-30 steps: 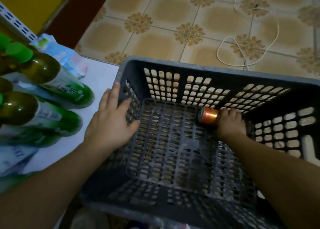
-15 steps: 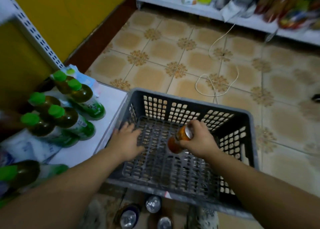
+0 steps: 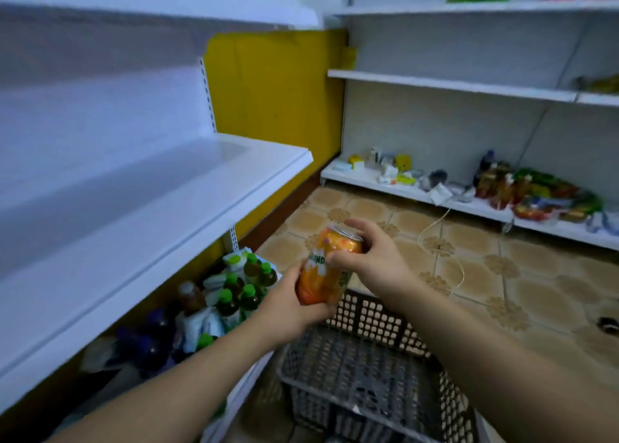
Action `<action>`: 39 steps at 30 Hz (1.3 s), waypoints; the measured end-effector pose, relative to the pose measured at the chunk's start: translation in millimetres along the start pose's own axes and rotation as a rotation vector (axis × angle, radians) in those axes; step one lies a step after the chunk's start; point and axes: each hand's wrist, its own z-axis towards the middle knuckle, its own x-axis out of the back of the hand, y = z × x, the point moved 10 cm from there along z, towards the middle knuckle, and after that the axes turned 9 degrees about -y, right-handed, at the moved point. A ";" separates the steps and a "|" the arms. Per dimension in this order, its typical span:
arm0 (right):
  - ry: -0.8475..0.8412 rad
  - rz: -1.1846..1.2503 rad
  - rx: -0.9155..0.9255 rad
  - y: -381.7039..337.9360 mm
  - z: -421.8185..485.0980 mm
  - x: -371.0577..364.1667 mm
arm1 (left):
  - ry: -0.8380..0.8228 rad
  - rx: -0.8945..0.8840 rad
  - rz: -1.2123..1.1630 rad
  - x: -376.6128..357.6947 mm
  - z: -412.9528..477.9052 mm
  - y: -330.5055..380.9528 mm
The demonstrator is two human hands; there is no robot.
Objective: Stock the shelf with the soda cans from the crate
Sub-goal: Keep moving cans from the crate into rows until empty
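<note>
An orange soda can point(image 3: 324, 268) is held up in front of me above the grey plastic crate point(image 3: 365, 379). My right hand point(image 3: 371, 261) grips its upper part, fingers curled round the top rim. My left hand point(image 3: 288, 305) cups the can's lower end from below and the left. No other cans show on the visible part of the crate's floor. A white shelf point(image 3: 140, 208) runs along my left at about the can's height, bare on top.
Green-capped bottles point(image 3: 241, 292) and packets crowd the low shelf under the white one, left of the crate. A far white shelf unit point(image 3: 469, 204) holds snack packs and small items. A white cord point(image 3: 445, 241) lies on the tiled floor.
The right hand lifted the can out of the crate and up. The left hand left the crate's rim and now holds the can's bottom. My view rose from the crate to the shelves.
</note>
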 end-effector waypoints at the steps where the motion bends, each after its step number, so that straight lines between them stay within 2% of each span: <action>1: 0.028 -0.001 0.036 -24.1 -8.2 -6.5 | 0.061 -0.034 -0.021 10.7 -18.7 18.6; 5: 0.083 0.004 0.099 -104.8 -39.7 -43.0 | 0.268 -0.166 -0.029 48.6 -90.9 83.6; 8: -0.044 0.010 0.157 -148.5 -63.2 -81.9 | 0.335 -0.163 -0.112 73.1 -138.8 96.0; 12: -0.327 0.053 0.196 -181.6 -88.9 -140.7 | 0.340 -0.183 -0.230 100.5 -196.5 91.6; 16: -0.355 -0.064 0.273 -202.3 -107.2 -197.9 | 0.391 -0.146 -0.257 129.9 -249.2 69.3; 20: -0.446 -0.077 0.325 -217.8 -125.0 -267.4 | 0.478 -0.083 -0.232 164.8 -303.6 41.7; 25: -0.573 -0.074 0.358 -230.6 -143.1 -349.1 | 0.579 0.097 0.001 205.3 -380.9 2.6; 29: -0.642 -0.093 0.379 -232.7 -150.8 -402.5 | 0.672 0.432 0.322 241.6 -447.6 -33.3; 34: -0.710 -0.125 0.387 -225.5 -154.7 -451.4 | 0.601 0.826 0.615 268.2 -516.0 -90.5; 39: -0.713 -0.153 0.436 -220.3 -150.3 -486.7 | 0.631 0.872 0.635 278.9 -534.6 -121.2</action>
